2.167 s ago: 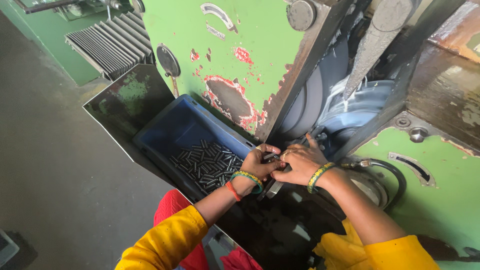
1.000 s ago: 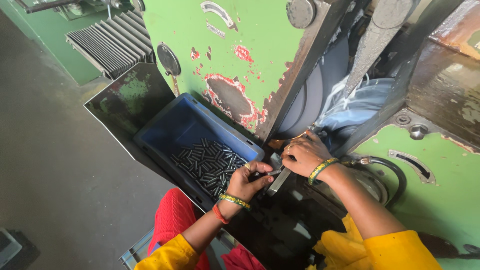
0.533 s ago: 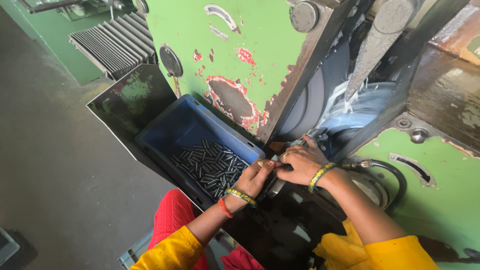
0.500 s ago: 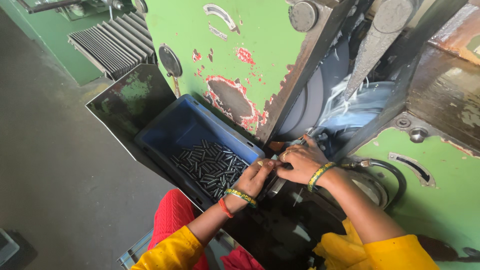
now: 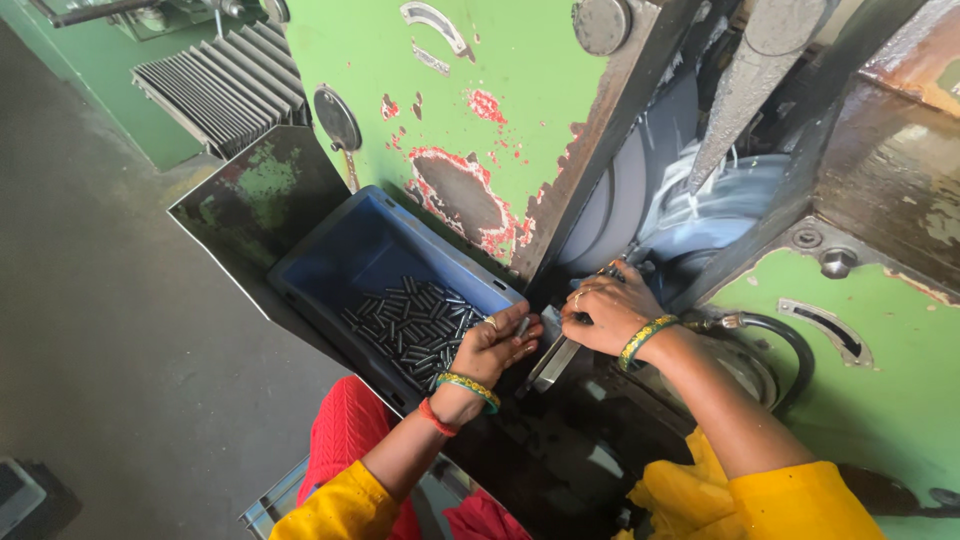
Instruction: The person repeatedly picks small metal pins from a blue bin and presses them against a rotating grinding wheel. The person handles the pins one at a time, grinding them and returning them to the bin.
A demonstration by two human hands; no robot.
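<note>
The left hand (image 5: 495,345) hovers over the near right corner of the blue crate (image 5: 345,255), its fingers curled around a small metal pin (image 5: 523,326) pinched at the fingertips; the crate sits on a dark tray against the green machine (image 5: 500,90) and holds a loose heap of short grey metal pins (image 5: 415,325) on its floor. The right hand (image 5: 605,315) rests just beside it at the machine's opening, fingers bent down over the upper end of a slanted metal guide rail (image 5: 552,362); whether they grasp anything I cannot tell
</note>
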